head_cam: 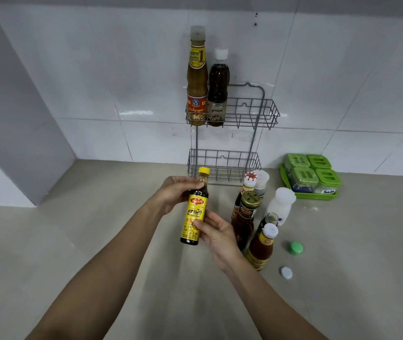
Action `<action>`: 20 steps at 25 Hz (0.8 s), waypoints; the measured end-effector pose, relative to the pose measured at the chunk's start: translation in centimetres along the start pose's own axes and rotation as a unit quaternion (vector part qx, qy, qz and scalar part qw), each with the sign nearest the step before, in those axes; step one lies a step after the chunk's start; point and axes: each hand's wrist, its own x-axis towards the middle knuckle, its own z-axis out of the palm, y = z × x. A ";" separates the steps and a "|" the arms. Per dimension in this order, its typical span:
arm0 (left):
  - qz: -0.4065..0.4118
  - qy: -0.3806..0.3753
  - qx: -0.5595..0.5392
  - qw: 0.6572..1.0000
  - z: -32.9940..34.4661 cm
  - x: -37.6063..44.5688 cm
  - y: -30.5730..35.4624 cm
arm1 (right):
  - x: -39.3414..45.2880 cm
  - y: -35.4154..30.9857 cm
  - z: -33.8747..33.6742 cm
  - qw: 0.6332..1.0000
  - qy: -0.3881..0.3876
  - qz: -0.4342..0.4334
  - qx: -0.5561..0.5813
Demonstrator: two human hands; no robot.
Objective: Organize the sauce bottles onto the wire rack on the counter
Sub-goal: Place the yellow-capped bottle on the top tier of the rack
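The tall bottle (197, 77) in the top basket has a big "1" on its yellow neck label. A small white tag (328, 191) on the green tray (318, 195) says "Salt". The other bottle labels have writing too small or blurry to read.

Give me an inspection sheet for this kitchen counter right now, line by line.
Surface: beige counter, dry.
Job's things: wire rack with two bottles in its top basket, lower basket bare; yellow-cap bottle held up; cluster of bottles standing right of it.
Clutter: green cap, white cap, green spice tray.
Hands: left hand grips the held bottle's neck; right hand holds its base.
Cables: nothing seen.
Surroundings: white tiled wall.
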 end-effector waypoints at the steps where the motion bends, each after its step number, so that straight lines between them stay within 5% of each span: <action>1: 0.018 0.010 0.003 1.000 0.2 -0.3 1.0 | -0.1 -0.9 0.5 1.000 -0.001 -0.012 -0.009; 13: 0.279 0.061 0.085 0.955 4.0 -1.6 13.1 | 2.1 -18.1 2.2 0.954 -0.022 -0.233 -0.187; 16: 0.294 0.124 0.253 0.913 3.2 0.7 13.3 | 4.2 -22.7 2.0 0.936 -0.019 -0.277 -0.216; 20: 0.195 0.148 0.509 0.825 1.2 4.6 10.6 | 8.6 -26.7 1.7 0.892 0.038 -0.354 -0.280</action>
